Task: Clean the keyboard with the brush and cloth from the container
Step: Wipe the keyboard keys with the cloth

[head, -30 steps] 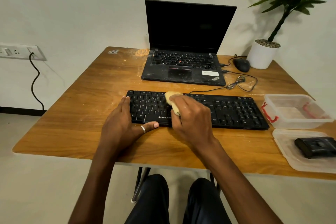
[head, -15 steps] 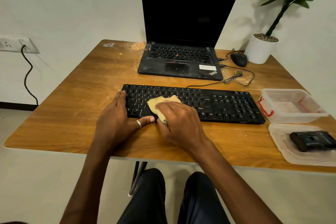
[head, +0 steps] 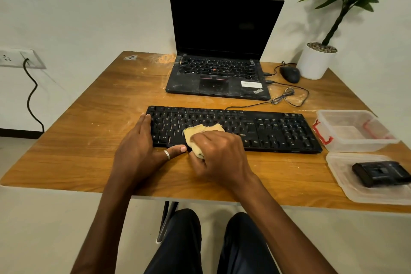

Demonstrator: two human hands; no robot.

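Wooden desk (head: 89, 122) holds the keyboard (head: 278, 133) before you; your right hand (head: 222, 158) grips the cloth (head: 200, 131) on its lower keys, your left hand (head: 135, 153) rests straight-fingered against its left end.

The right hand (head: 220, 158) hides most of the cloth (head: 200, 130).

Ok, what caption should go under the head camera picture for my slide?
The right hand presses a yellow cloth onto the black keyboard; the left hand rests on its left end.
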